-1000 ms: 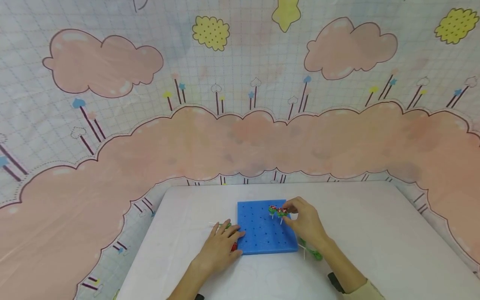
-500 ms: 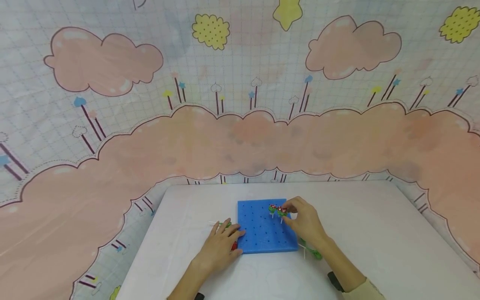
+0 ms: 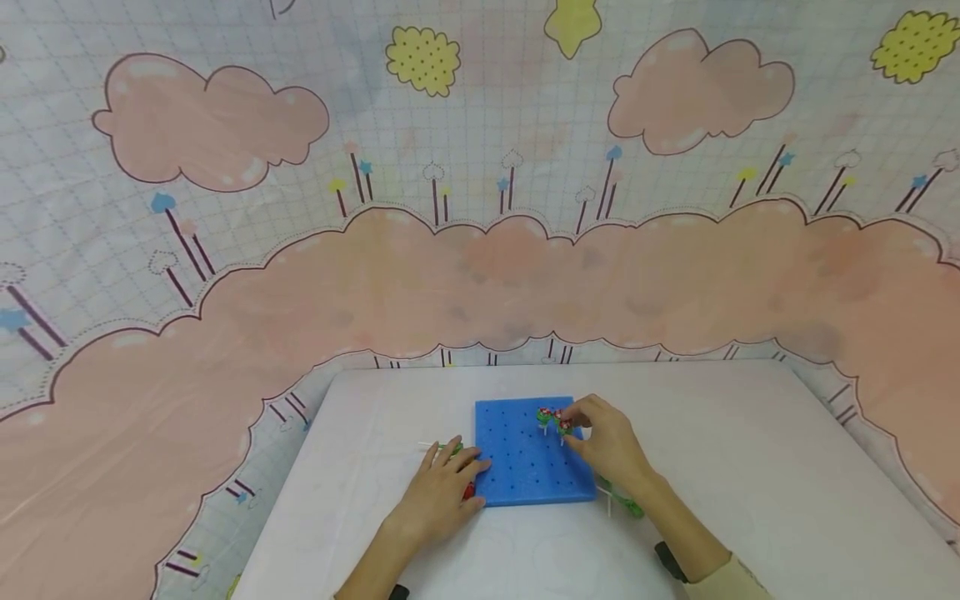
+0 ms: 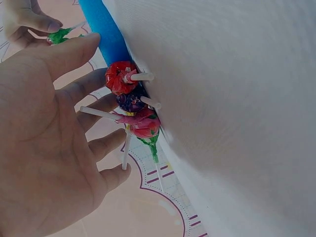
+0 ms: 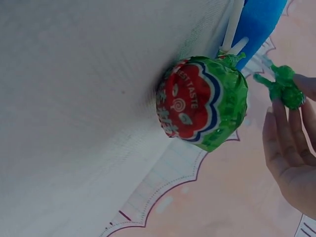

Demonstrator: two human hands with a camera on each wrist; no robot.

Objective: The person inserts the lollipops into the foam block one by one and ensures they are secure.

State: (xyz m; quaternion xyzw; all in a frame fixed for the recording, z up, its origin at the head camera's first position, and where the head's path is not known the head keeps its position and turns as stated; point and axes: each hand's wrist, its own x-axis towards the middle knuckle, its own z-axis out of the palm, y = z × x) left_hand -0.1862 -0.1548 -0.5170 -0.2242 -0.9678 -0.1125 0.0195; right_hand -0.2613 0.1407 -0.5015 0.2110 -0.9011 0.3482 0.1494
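In the head view a blue board (image 3: pixel 525 475) with rows of small holes lies on the table. My left hand (image 3: pixel 435 504) rests at its left edge, fingers spread, beside several wrapped lollipops; the left wrist view shows a red one (image 4: pixel 121 77), a dark purple one (image 4: pixel 131 100) and a pink one (image 4: pixel 144 124) there. Over the board's upper right part, my right hand (image 3: pixel 617 446) pinches a green-and-red lollipop (image 3: pixel 564 426), its stick pointing down. Just left of it a similar lollipop (image 3: pixel 543 416) stands upright on the board. Whether the pinched stick sits in a hole, I cannot tell.
More green-wrapped lollipops (image 3: pixel 633 507) lie on the white table (image 3: pixel 720 450) off the board's lower right corner, below my right wrist. One with a red and green wrapper (image 5: pixel 202 101) is large in the right wrist view. A patterned cloth (image 3: pixel 525 283) hangs behind the table.
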